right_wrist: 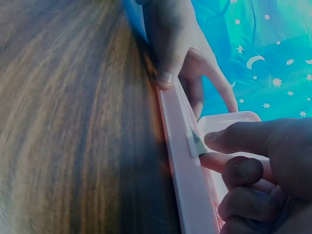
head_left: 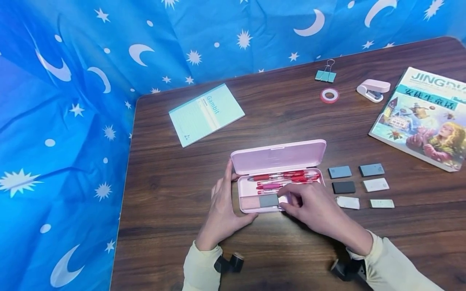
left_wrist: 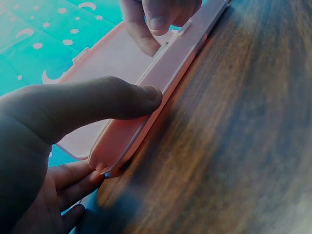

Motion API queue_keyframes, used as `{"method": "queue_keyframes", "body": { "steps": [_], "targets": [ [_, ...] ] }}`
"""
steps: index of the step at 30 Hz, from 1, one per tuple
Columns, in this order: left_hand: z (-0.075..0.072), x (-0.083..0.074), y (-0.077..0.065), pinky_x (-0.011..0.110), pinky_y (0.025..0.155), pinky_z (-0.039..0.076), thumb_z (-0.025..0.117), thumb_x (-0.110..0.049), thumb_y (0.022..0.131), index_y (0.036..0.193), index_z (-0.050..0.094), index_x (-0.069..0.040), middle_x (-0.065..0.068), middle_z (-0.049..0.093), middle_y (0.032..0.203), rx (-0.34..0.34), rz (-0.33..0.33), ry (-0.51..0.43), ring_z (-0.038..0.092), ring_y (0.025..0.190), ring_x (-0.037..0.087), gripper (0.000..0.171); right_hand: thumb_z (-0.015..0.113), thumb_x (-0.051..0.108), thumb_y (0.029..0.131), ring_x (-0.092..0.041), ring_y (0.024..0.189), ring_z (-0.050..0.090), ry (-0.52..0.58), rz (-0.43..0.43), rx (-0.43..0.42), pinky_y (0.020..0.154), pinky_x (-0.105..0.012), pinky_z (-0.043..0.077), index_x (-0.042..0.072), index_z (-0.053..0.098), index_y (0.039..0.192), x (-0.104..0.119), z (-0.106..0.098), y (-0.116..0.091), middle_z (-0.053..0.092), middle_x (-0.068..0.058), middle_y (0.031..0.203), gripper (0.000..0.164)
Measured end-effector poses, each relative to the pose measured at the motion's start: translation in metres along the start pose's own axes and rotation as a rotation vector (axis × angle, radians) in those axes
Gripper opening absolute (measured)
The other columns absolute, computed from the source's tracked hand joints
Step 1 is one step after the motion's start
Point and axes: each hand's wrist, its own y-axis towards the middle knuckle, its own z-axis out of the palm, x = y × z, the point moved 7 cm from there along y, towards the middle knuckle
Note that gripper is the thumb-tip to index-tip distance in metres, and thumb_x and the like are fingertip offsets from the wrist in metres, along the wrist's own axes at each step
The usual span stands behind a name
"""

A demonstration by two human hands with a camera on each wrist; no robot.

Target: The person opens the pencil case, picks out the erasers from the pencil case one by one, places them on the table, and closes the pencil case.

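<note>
A pink pencil case [head_left: 278,159] lies on the table with its lid raised. My left hand [head_left: 223,206] grips its left end, the thumb [left_wrist: 141,100] on the front wall and the other fingers behind. Inside are several red pens [head_left: 269,186], with a pink eraser [head_left: 250,202] and a grey eraser [head_left: 268,200] in the front compartment. My right hand [head_left: 314,206] reaches into that compartment, thumb and forefinger pinching a small pale eraser [head_left: 283,199] just right of the grey one. The fingers mostly hide it. In the right wrist view, a greenish edge shows by the fingertips.
Several loose erasers [head_left: 344,187] in blue, black and white lie right of the case. Behind stand a notebook [head_left: 207,115], a binder clip [head_left: 325,76], a tape roll [head_left: 323,95] and a stapler [head_left: 373,89]. A book [head_left: 422,117] lies far right.
</note>
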Motion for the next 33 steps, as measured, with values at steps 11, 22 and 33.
{"method": "queue_keyframes", "body": {
  "steps": [11, 22, 33],
  "targets": [
    [0.000, 0.001, -0.001, 0.053, 0.116, 0.022, 0.096, -0.035, 0.063, 0.163, -0.006, -0.028, 0.000, 0.049, 0.147, -0.002, -0.002, 0.007, 0.039, 0.132, 0.020, 0.143, 0.088, 0.024, 0.073, 0.005, 0.050, 0.034, -0.111, -0.079, -0.047, 0.049, -0.021, 0.028, 0.021, 0.067, 0.090, 0.004, 0.004, 0.005, 0.042, 0.021, 0.059, 0.027],
    [0.000, 0.000, -0.001, 0.053, 0.116, 0.022, 0.096, -0.034, 0.063, 0.163, -0.005, -0.029, 0.000, 0.050, 0.146, -0.009, 0.000, 0.011, 0.041, 0.130, 0.019, 0.142, 0.078, 0.014, 0.072, 0.009, 0.052, 0.035, -0.067, -0.234, -0.100, 0.048, -0.017, 0.030, 0.018, 0.067, 0.089, 0.012, -0.002, 0.005, 0.043, 0.021, 0.061, 0.021],
    [0.001, 0.000, -0.002, 0.053, 0.115, 0.022, 0.095, -0.035, 0.065, 0.163, -0.004, -0.027, -0.001, 0.049, 0.146, -0.020, 0.029, -0.019, 0.040, 0.130, 0.020, 0.140, 0.081, -0.005, 0.065, -0.002, 0.058, 0.048, 0.126, -0.156, -0.186, 0.054, -0.013, 0.036, 0.019, 0.067, 0.094, -0.036, -0.071, -0.038, 0.051, 0.016, 0.070, 0.040]
  ]
}}
